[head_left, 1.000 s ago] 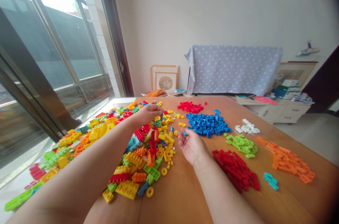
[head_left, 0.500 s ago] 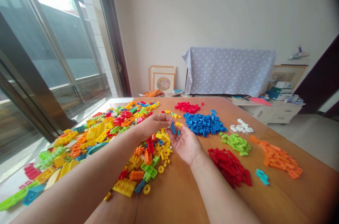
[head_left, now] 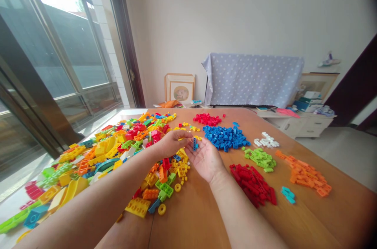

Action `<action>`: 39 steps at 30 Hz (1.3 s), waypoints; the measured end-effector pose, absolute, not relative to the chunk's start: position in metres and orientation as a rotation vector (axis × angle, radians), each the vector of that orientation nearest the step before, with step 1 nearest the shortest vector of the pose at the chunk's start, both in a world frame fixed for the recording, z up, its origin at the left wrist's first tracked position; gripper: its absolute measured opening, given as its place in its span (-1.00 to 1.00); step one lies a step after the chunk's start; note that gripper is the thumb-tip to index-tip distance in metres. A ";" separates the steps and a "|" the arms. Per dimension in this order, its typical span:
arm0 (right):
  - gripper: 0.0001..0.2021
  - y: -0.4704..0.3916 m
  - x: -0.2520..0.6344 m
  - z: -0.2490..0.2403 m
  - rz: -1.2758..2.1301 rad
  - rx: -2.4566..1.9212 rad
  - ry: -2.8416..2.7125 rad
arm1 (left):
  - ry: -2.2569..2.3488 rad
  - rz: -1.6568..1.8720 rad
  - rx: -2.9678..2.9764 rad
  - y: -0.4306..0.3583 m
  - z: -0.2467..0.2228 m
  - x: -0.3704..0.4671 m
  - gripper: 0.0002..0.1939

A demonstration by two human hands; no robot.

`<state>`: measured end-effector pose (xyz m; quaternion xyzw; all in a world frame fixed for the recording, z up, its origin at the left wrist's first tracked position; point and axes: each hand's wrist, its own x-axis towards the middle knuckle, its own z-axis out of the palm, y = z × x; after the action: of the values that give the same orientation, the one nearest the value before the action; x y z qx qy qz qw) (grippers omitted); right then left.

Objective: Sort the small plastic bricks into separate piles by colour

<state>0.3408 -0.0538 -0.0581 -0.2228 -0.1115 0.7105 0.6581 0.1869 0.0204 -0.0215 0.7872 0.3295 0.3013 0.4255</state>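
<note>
Over the middle of the table, my two hands meet. My left hand [head_left: 173,143] is closed, with thumb and forefinger pinched at the top of a narrow dark blue toy brick [head_left: 194,144] that shows a row of round marks. Palm up and cupped, my right hand [head_left: 206,159] sits just beneath and to the right, its curled fingers around a second small blue piece, partly hidden. The narrow brick stands in front of the right fingers; whether it touches them I cannot tell. Beyond the right hand is a heap of blue bricks [head_left: 226,138].
A big mixed heap of bricks [head_left: 112,143] covers the table's left side. Sorted piles stand around: dark red bricks [head_left: 251,184], light green ones [head_left: 260,158], orange ones [head_left: 308,174], white ones [head_left: 266,140], red ones [head_left: 207,119] and a few turquoise pieces [head_left: 288,194].
The narrow blue brick has turned, so its row of round marks now faces me. My hands stay close together. The view has shifted slightly to the right.
</note>
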 end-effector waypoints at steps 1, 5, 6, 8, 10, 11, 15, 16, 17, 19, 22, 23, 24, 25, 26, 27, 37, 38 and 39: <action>-0.76 -0.054 0.341 -0.058 1.605 -0.504 -0.252 | 0.810 0.760 2.060 0.018 -0.020 0.187 -0.59; -0.72 -0.056 0.340 -0.057 1.602 -0.501 -0.266 | 0.787 0.758 2.523 0.010 -0.015 0.190 -0.56; -0.72 -0.057 0.340 -0.056 1.608 -0.500 -0.274 | 0.801 0.741 2.599 0.009 -0.014 0.191 -0.55; -0.71 -0.057 0.340 -0.056 1.623 -0.497 -0.288 | 0.834 0.719 2.699 0.007 -0.013 0.193 -0.57; -0.73 -0.056 0.340 -0.056 1.629 -0.492 -0.294 | 0.859 0.726 2.748 0.007 -0.013 0.193 -0.60; -0.74 -0.056 0.341 -0.056 1.625 -0.497 -0.291 | 0.868 0.739 2.751 0.008 -0.013 0.192 -0.62; -0.76 -0.057 0.337 -0.056 1.555 -0.709 -0.243 | 0.957 0.818 2.626 0.013 -0.010 0.184 -0.64; -0.76 -0.058 0.336 -0.055 1.529 -0.785 -0.238 | 0.988 0.830 2.584 0.015 -0.009 0.181 -0.62; -0.75 -0.059 0.334 -0.054 1.510 -0.841 -0.245 | 1.015 0.834 2.548 0.017 -0.008 0.178 -0.61; -0.73 -0.061 0.330 -0.052 1.498 -0.875 -0.281 | 1.043 0.827 2.498 0.019 -0.005 0.172 -0.59; -0.76 -0.062 0.327 -0.051 1.482 -0.813 -0.335 | 1.039 0.836 2.446 0.020 -0.004 0.167 -0.55; -0.77 -0.062 0.327 -0.052 1.468 -0.787 -0.343 | 1.030 0.843 2.428 0.019 -0.005 0.167 -0.53; -0.78 -0.061 0.328 -0.053 1.459 -0.760 -0.355 | 1.016 0.851 2.410 0.017 -0.005 0.167 -0.52; -0.79 -0.060 0.330 -0.055 1.462 -0.736 -0.374 | 0.998 0.860 2.392 0.015 -0.006 0.168 -0.52; -0.78 -0.059 0.331 -0.056 1.476 -0.726 -0.400 | 0.976 0.864 2.376 0.013 -0.007 0.169 -0.52; -0.77 -0.058 0.332 -0.058 1.500 -0.726 -0.432 | 0.953 0.866 2.364 0.011 -0.008 0.171 -0.52; -0.85 -0.057 0.336 -0.062 1.517 -0.669 -0.472 | 0.821 0.814 2.355 0.000 -0.014 0.180 -0.50; -0.85 -0.057 0.337 -0.062 1.529 -0.677 -0.459 | 0.816 0.803 2.363 -0.001 -0.015 0.179 -0.49; -0.86 -0.056 0.337 -0.062 1.539 -0.689 -0.441 | 0.817 0.800 2.359 -0.001 -0.016 0.179 -0.48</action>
<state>0.3374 -0.0562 -0.0619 -0.3024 -0.1935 0.6758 0.6437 0.1786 -0.0008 -0.0161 0.8695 0.3012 0.2950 0.2573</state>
